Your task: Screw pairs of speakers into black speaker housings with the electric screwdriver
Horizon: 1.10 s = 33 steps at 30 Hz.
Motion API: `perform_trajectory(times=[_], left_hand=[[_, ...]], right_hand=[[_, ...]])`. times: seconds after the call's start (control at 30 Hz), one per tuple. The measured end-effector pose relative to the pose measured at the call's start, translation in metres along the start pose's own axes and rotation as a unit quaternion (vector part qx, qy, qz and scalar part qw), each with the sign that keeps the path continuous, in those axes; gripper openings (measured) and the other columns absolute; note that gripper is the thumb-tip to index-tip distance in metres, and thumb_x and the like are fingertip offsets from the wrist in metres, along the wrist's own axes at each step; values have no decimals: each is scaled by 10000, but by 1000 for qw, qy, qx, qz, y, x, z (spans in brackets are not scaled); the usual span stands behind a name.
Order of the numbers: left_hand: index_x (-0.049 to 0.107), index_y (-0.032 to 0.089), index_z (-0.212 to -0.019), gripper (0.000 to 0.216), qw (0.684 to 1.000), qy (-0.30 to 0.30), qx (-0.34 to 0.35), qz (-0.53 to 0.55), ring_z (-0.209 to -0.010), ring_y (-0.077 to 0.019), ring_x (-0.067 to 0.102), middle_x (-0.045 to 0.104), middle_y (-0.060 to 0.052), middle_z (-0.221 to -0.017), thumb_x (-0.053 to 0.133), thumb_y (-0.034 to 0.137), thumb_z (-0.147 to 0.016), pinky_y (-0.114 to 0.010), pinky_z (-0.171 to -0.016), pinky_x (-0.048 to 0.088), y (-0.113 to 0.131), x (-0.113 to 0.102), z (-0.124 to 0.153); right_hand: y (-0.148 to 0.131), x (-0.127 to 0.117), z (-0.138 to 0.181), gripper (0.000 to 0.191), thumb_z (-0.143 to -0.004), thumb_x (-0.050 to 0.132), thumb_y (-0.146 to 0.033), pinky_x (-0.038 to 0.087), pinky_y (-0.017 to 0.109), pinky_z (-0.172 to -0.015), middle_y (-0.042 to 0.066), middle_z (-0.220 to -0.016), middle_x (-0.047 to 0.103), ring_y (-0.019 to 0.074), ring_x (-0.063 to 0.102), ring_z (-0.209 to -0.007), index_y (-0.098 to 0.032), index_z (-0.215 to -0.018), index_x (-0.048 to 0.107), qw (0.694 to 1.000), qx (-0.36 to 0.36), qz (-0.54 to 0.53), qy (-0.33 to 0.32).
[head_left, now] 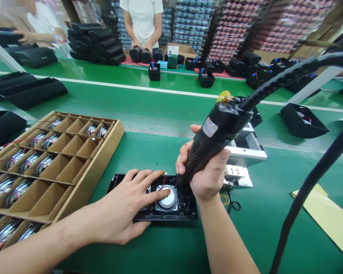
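Our right hand (208,177) wraps electric screwdriver (214,131), nose just beyond speaker driver's (168,202) far-right corner. Our left hand (131,198), fingers spread, one touching driver. Black panel (187,210), long axis left–right, lies toward green bench's (160,249) near edge.

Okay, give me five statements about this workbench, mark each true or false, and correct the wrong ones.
1. The right hand grips a black tool. True.

2. The left hand rests on the cardboard tray. False: the left hand is on the black housing, with a fingertip over a round speaker.

3. The cardboard tray is right of the black housing in the picture. False: the cardboard tray is to its left.

4. A yellow sheet lies on the green bench. True.

5. The black tool has no cable. False: a thick cable runs from its upper end.
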<state>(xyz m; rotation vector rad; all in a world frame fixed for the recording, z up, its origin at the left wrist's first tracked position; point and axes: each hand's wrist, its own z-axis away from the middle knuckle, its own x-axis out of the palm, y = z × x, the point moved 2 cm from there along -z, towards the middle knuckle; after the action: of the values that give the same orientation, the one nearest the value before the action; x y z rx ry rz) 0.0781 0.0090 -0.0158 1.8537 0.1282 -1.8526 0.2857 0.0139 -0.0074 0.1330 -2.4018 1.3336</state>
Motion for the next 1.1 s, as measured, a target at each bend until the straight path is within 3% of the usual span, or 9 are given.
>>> perform_trajectory(times=[0.3, 0.67, 0.8, 0.87, 0.97, 1.03, 1.1], left_hand=[[504, 348, -1526, 839, 1000, 13, -7, -9, -1426, -442, 442, 352, -136, -1688, 706, 206, -724, -676, -1125, 342, 4, 1, -2], [492, 344, -1549, 839, 1000, 6, 7, -6, -1432, -451, 445, 412, -152, -1642, 717, 228, -749, -683, -1123, 379, 4, -2, -4], [500, 356, -1538, 853, 1000, 13, -4, -6, -1421, -457, 455, 408, -149, -1651, 714, 210, -725, -708, -1115, 373, 5, 1, -2], [484, 366, -1548, 885, 1000, 24, -6, -9, -1432, -457, 449, 383, -141, -1678, 709, 182, -712, -712, -1119, 373, 5, 3, 2], [471, 361, -1554, 896, 999, 33, 14, -5, -1463, -460, 439, 351, -134, -1715, 685, 133, -714, -710, -1129, 391, 6, 3, 8], [494, 348, -1535, 852, 999, 29, 34, 1, -1481, -457, 443, 339, -131, -1731, 670, 113, -735, -704, -1143, 404, 8, 1, 11], [531, 330, -1502, 794, 999, 21, 43, 10, -1497, -457, 444, 343, -135, -1735, 679, 111, -753, -705, -1157, 412, 11, -2, 11]], right_hand=[[1, 5, 9, 626, -948, 398, -818, 326, 246, -345, -63, -665, 571, 105, 457, -373, -281, -1213, 581, 999, 13, -21, -38], [5, 1, 21, 688, -926, 397, -864, 355, 277, -369, -33, -657, 583, 135, 477, -402, -278, -1210, 621, 997, 43, -41, -55], [4, 9, 18, 631, -957, 443, -800, 369, 268, -384, -34, -672, 583, 125, 480, -412, -276, -1252, 634, 997, 32, -40, -55], [-10, 11, 15, 590, -977, 445, -759, 372, 256, -388, -40, -684, 579, 116, 478, -420, -292, -1287, 631, 998, 25, -37, -53], [-54, 2, 10, 552, -996, 403, -698, 424, 264, -414, -30, -718, 613, 124, 516, -468, -316, -1312, 645, 1000, -1, -19, -4], [-92, -17, 5, 540, -961, 446, -624, 470, 289, -425, -6, -750, 649, 146, 560, -516, -277, -1305, 677, 994, -64, 33, 88], [-126, -41, 1, 584, -905, 495, -630, 445, 291, -370, -14, -731, 624, 145, 542, -484, -235, -1282, 701, 965, -166, 128, 159]])
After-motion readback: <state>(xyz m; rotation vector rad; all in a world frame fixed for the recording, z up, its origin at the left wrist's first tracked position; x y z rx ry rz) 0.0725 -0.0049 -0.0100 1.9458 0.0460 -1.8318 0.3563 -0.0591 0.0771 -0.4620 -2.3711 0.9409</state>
